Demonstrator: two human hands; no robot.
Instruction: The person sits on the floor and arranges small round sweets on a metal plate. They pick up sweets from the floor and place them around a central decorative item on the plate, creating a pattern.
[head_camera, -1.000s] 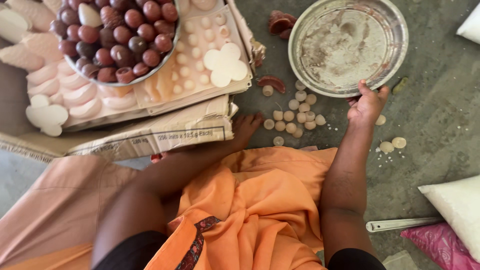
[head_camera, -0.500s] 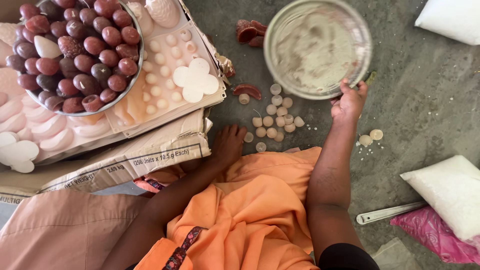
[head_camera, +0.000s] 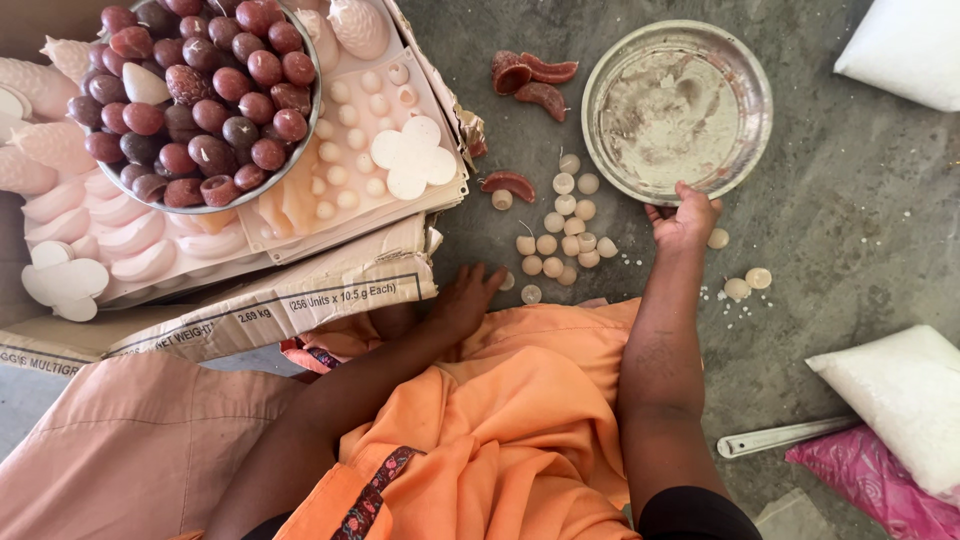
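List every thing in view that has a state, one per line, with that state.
right hand: gripping the metal plate's rim
metal plate: on the floor, smeared with whitish residue
left hand: open, resting on the floor
metal bowl: heaped with dark red pieces
small pale rounds: loose on the floor
white bag: closed, lying flat

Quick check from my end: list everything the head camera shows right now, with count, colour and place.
metal plate: one, silver with pale residue, floor upper right
round wax pieces: a loose cluster, cream, floor below the plate
curved wax pieces: about four, dark red, left of the plate
metal bowl: one, silver, heaped with dark red wax shapes, upper left
mould tray: one, pale pink, under the bowl
cardboard box: one, brown, under the tray
white bags: two, right edge
pink bag: one, lower right
metal tool: one, silver, floor lower right
left hand: empty, on the floor by the box
right hand: grips the plate's near rim
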